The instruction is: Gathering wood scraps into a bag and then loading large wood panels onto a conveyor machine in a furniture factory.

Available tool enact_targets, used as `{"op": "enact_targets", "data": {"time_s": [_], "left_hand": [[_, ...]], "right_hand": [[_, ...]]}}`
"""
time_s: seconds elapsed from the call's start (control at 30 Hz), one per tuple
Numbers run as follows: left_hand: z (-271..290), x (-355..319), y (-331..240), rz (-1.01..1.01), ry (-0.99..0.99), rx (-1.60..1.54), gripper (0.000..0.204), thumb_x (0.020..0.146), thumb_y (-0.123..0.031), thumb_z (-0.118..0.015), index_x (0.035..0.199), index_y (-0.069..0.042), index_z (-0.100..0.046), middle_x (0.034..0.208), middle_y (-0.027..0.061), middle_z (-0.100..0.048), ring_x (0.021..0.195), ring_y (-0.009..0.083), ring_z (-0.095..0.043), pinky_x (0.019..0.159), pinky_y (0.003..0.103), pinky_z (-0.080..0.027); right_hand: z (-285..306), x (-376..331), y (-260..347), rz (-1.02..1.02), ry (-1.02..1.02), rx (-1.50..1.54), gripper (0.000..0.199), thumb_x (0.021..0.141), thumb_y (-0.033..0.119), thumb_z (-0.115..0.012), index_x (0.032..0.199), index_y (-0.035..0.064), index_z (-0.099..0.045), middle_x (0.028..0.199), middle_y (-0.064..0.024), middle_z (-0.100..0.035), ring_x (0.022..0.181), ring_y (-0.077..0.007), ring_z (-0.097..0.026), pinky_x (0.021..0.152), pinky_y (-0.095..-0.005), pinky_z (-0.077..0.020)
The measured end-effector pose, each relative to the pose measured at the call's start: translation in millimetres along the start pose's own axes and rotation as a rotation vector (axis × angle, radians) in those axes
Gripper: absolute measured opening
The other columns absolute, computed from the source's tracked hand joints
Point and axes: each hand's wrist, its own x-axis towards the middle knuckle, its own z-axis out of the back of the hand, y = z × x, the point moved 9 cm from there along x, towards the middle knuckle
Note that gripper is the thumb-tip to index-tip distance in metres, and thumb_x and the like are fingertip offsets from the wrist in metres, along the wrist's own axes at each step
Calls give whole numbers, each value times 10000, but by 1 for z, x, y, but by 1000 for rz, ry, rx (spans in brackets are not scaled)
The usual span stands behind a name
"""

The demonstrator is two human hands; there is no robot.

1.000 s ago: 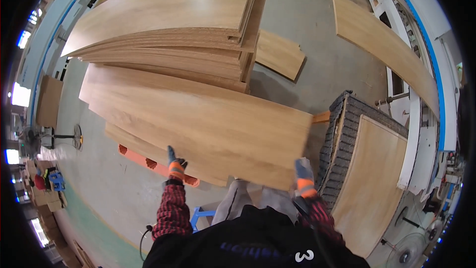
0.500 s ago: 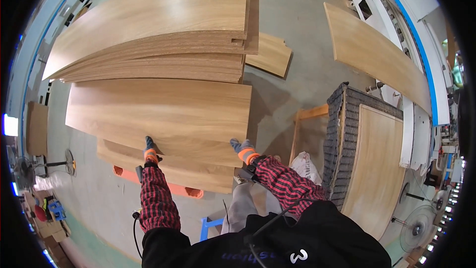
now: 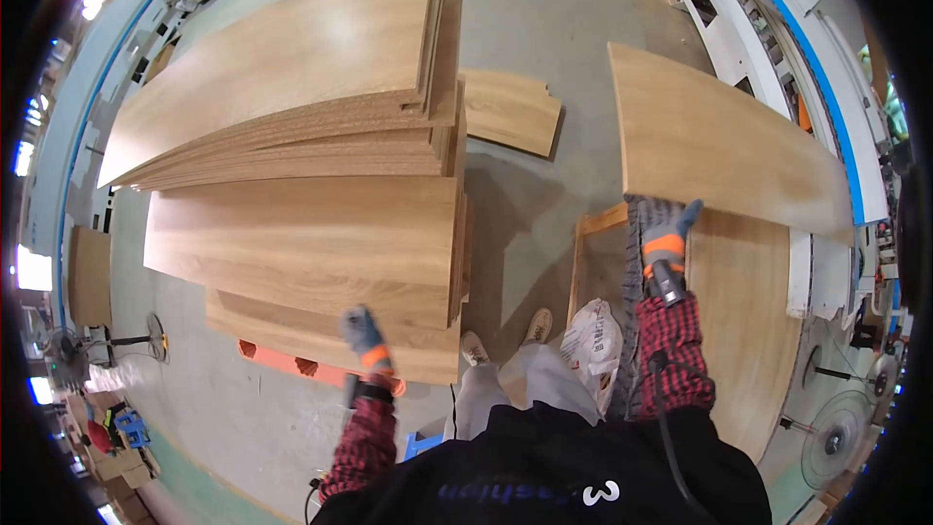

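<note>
Below, the left hand [image 3: 365, 338] in a grey glove with an orange band hovers over the near edge of a low stack of wood-grain panels [image 3: 311, 243]; its fingers look loosely curled and hold nothing, though motion blur hides the detail. These laminated boards are long, flat and smooth, with raw chipboard edges, resting on an orange pallet [image 3: 292, 365]. A taller stack [image 3: 292, 87] lies beyond. The right hand [image 3: 664, 233], gloved alike, presses its fingers flat on the lower corner of a single panel [image 3: 719, 141], which lies across another board [image 3: 748, 321] on the right, above the grey concrete floor [image 3: 544, 204]
</note>
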Motion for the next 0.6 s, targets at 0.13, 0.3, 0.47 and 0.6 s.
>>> {"op": "enact_targets", "data": {"time_s": [0.13,0.3,0.47,0.6], "left_hand": [[-213,-154,-113,-190,712,-91,144,848,-207,-475,772,-92,-515,709,11,-488,666,151,-463,625,308,-399],[-341,-288,-256,829,1245,-661,267,829,-389,-517,826,-122,-519,693,-43,-471,619,74,-435,550,233,-378],[-359,-339,-283,792,1332,-826,478,780,-366,-599,1066,11,-531,985,44,-577,872,145,-550,765,271,-445],[-316,-368,-280,923,1251,-773,461,760,-350,-629,1022,23,-562,952,41,-582,816,105,-528,722,249,-434]], "right_hand": [[78,24,73,123,-312,-153,608,727,419,-627,1221,151,-395,1198,-15,-460,1110,-219,-418,927,-378,-345],[100,-52,82,44,-209,-159,585,732,392,-633,1222,167,-406,1208,-34,-455,1088,-232,-441,894,-389,-380],[103,-124,79,-50,-226,-166,569,743,382,-625,1221,172,-400,1193,-51,-458,1081,-242,-434,891,-415,-378],[139,-162,85,-89,-381,-216,561,762,390,-600,1220,137,-399,1197,-72,-463,1083,-248,-437,936,-410,-347]]}}
